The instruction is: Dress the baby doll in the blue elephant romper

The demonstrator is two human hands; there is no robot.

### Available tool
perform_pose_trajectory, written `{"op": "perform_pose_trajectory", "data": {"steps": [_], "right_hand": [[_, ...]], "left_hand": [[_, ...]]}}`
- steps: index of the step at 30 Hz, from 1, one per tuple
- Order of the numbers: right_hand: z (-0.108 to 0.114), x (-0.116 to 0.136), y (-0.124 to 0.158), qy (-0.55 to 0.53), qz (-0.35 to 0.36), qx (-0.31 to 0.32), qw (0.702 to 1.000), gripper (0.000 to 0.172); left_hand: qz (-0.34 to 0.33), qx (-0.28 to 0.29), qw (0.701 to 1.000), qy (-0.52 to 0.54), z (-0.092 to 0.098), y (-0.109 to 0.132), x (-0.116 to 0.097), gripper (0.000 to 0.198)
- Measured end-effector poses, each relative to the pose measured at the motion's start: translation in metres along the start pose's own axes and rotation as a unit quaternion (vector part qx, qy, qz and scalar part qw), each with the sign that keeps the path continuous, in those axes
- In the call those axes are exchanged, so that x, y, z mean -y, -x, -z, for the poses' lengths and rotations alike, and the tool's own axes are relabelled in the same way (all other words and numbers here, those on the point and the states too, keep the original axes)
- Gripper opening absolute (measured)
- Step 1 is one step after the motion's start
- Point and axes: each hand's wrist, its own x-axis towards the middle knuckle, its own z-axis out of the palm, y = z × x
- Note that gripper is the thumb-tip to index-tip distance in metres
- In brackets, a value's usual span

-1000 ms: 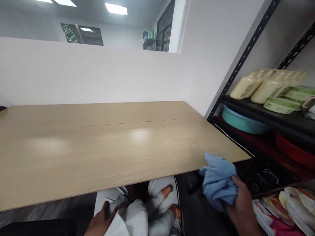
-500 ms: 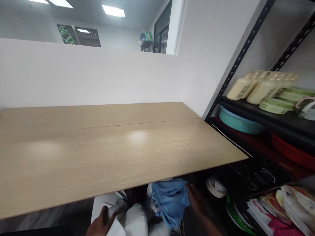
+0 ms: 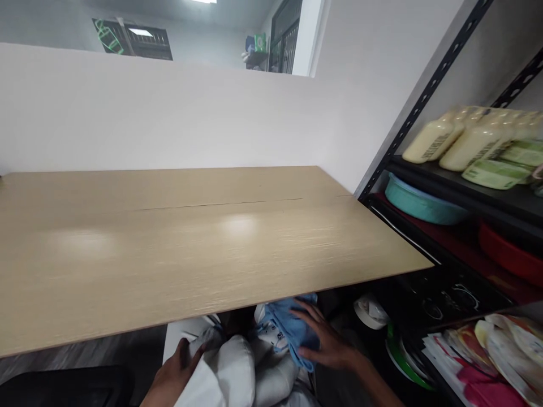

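A blue cloth (image 3: 285, 328) lies on my lap just under the front edge of the wooden table (image 3: 178, 243). My right hand (image 3: 324, 339) rests flat on the cloth with its fingers spread. My left hand (image 3: 172, 376) sits lower left on my white trouser leg (image 3: 237, 373), its fingers bent against the fabric; nothing shows in it.
A black metal shelf (image 3: 462, 192) stands to the right, holding cream bottles (image 3: 458, 141), a teal bowl (image 3: 419, 203), a red dish (image 3: 509, 257) and colourful packets (image 3: 487, 356). A tape roll (image 3: 370, 311) lies below. A white partition wall (image 3: 169, 113) backs the table.
My right hand carried the blue cloth from the table's right corner down and left onto my lap, and now lies flat on it. The left hand stayed put.
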Motion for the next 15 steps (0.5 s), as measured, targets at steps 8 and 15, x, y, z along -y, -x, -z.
{"op": "perform_pose_trajectory", "data": {"steps": [8, 15], "right_hand": [[0.008, 0.023, -0.017, -0.090, 0.012, -0.012, 0.996, 0.028], [-0.020, 0.020, -0.065, -0.104, -0.074, -0.213, 0.969, 0.036]], "left_hand": [[0.023, 0.036, 0.999, 0.000, 0.002, -0.001, -0.005, 0.069], [0.030, 0.051, 0.998, -0.013, 0.004, 0.001, -0.008, 0.072]]}}
